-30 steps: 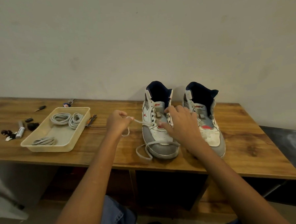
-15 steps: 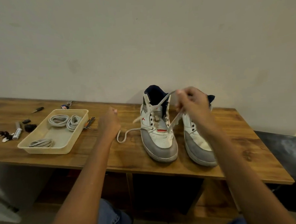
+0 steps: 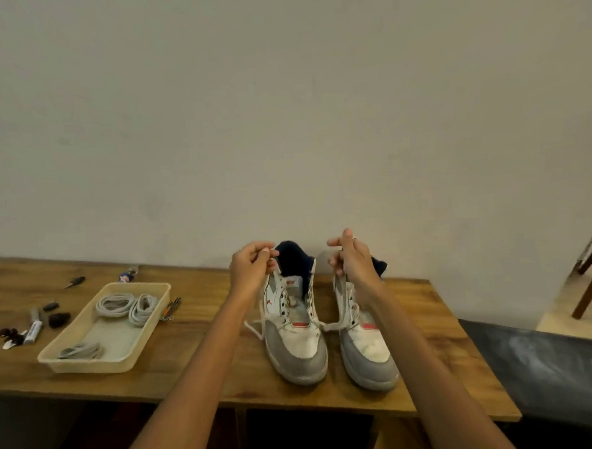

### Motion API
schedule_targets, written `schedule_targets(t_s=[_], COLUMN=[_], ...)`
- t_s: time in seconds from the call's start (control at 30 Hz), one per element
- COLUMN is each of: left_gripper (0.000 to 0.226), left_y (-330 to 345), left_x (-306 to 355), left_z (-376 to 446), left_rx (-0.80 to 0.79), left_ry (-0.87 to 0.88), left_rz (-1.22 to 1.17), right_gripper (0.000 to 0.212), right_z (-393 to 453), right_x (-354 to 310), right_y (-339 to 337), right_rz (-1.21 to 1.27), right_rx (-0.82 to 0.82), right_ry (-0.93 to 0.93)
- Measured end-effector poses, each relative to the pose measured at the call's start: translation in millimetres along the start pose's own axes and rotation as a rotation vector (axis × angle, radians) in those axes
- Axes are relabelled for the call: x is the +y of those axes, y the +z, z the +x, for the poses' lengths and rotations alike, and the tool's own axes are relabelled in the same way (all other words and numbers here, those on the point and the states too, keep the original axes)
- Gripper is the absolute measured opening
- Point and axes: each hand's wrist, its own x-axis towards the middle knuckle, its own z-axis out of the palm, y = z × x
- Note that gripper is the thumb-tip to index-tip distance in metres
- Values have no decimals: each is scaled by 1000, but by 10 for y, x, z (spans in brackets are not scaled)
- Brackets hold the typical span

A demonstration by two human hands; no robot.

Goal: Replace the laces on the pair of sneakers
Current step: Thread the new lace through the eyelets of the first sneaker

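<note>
Two bare hands are raised above a pair of sneakers on a wooden table. The left hand (image 3: 252,273) pinches one end of a white lace (image 3: 260,307) between curled fingers and thumb, above the collar of the left sneaker (image 3: 295,330). The right hand (image 3: 353,260) grips the other end, fingers curled round it, above the right sneaker (image 3: 364,349). From both hands the lace runs down to the lowest eyelets of the left sneaker, and a loose loop of it crosses the gap between the two shoes.

Both sneakers are white and grey high-tops with dark blue linings and a small red patch on the tongue, standing side by side with toes toward the viewer. The left sneaker carries a small red logo on its side and red lettering near the top of the tongue, too small to read.

To the left on the table (image 3: 206,373) sits a shallow cream tray (image 3: 89,364) holding coiled grey laces (image 3: 127,307). Beyond the tray lie a marker pen (image 3: 33,330) and several small dark items, their labels unreadable.
</note>
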Motion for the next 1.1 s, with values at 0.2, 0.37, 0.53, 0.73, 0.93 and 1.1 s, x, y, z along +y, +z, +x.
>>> schedule_targets(t_s=[0.2,0.37,0.53,0.73,0.93,1.1], left_gripper=[18,19,21,24,23,18], left_y=[192,334,394,370,239,157], left_x=[1058,1978,2771,3460,3860,3938], left_z=[90,103,25,-127,-278,-317], left_rx=[-131,-165,-115,-192,-266,-138], left_ry=[227,372,463,532,577,678], left_rz=[-47,-84,-116,-99,-3,155], right_gripper=[39,36,31,29,26,13], right_z=[111,130,104,-58,-231,-312], right_x=[-937,-1687,-2445,-3051,-3252,-3321], right_y=[53,145,133,-15,-60,11], right_rz=[-97,-160,-237,-251,-151,-25], right_rx=[-40,-23,138,191,241,273], right_ry=[-198,-374,-552,-687,-754,-720])
